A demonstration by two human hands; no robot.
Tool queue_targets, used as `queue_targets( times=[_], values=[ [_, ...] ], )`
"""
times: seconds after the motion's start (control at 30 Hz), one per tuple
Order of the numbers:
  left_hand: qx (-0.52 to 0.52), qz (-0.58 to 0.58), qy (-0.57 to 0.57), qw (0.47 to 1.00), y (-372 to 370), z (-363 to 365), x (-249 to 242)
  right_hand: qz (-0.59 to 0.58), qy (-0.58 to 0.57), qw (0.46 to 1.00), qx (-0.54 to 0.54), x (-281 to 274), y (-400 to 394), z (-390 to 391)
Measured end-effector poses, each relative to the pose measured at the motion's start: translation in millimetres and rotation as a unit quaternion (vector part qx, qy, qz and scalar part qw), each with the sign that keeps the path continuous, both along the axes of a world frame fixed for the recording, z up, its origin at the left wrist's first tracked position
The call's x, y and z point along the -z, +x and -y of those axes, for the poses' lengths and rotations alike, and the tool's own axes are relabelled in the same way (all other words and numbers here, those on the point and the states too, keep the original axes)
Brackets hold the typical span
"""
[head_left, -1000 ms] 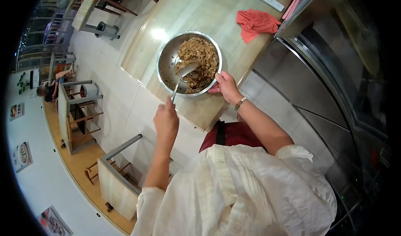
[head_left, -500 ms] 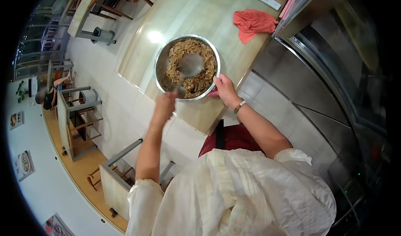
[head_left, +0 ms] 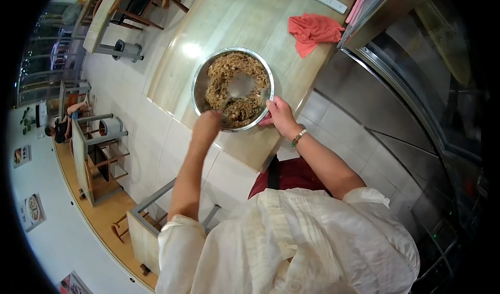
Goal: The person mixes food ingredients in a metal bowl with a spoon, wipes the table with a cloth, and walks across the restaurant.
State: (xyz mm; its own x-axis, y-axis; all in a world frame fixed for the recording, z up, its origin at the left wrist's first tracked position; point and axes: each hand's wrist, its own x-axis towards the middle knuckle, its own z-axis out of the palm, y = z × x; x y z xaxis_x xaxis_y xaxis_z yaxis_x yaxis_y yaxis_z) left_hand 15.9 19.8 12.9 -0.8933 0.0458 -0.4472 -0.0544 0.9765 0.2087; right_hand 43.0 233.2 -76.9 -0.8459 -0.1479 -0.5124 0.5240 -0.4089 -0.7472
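A round steel mixing bowl (head_left: 200, 92) stands near the front end of the table, holding a brown, shredded-looking food mixture (head_left: 235, 65) pushed into a ring around a bare patch of the bottom. My left hand (head_left: 209, 123) is closed in a fist at the bowl's near-left rim. It grips a metal spoon (head_left: 224, 118), mostly hidden by the hand and the food, whose end is in the mixture. At the right rim, my right hand (head_left: 280, 118) clasps the bowl with the thumb on the edge and the fingers on the outside below.
A crumpled orange-red cloth (head_left: 315, 32) and a white remote control (head_left: 325, 0) lie farther back on the wooden table (head_left: 172, 80). A glass-fronted metal cabinet (head_left: 411, 85) borders the right side. Other tables and chairs (head_left: 138, 5) stand to the left, where a person (head_left: 63, 127) sits.
My left hand has shifted slightly up and right along the near rim with the spoon. The mixture in the bowl is rearranged. My right hand still holds the rim.
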Motion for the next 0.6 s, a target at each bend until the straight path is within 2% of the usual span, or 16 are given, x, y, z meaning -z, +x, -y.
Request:
queue_targets(
  times=[0.03, 0.1, 0.13, 0.2, 0.23, 0.3, 0.33, 0.37, 0.43, 0.47, 0.53, 0.6],
  values=[
    [-0.009, -0.029, -0.040, 0.999, -5, 5, -9, -0.004, -0.004, 1.000, -0.002, 2, 1, 0],
    [0.043, -0.113, -0.039, 0.992, 1, 20, -31, -0.005, -0.004, 1.000, -0.014, -5, 1, -2],
    [0.044, -0.114, -0.040, 0.992, -2, 18, -43, -0.003, -0.003, 1.000, -0.021, -9, 0, -3],
    [-0.088, -0.107, -0.181, 0.974, -5, 14, -64, 0.003, -0.012, 1.000, -0.018, -12, -1, -3],
    [-0.088, -0.107, -0.180, 0.974, -12, 17, -58, 0.008, -0.018, 1.000, -0.018, -12, -1, -3],
    [-0.036, -0.144, -0.184, 0.972, -41, 22, -38, 0.011, -0.017, 1.000, -0.003, -6, 0, 0],
    [0.050, -0.151, -0.144, 0.977, -49, 8, -35, 0.013, -0.019, 1.000, 0.010, -6, -2, 2],
    [0.078, -0.166, -0.160, 0.970, -50, -8, -27, 0.013, -0.016, 1.000, 0.010, -5, -4, 2],
    [0.197, -0.193, -0.181, 0.944, -35, -19, -24, 0.025, -0.010, 1.000, 0.002, -10, 1, 2],
    [0.192, -0.187, -0.181, 0.946, -22, -16, -29, 0.030, -0.010, 0.999, -0.005, -8, 4, 4],
    [0.313, -0.210, -0.217, 0.900, 6, -12, -47, 0.011, -0.034, 0.999, 0.007, -2, 1, 3],
    [0.276, -0.202, -0.189, 0.920, 28, 17, -56, 0.016, -0.043, 0.999, 0.006, -1, 1, 3]
  ],
)
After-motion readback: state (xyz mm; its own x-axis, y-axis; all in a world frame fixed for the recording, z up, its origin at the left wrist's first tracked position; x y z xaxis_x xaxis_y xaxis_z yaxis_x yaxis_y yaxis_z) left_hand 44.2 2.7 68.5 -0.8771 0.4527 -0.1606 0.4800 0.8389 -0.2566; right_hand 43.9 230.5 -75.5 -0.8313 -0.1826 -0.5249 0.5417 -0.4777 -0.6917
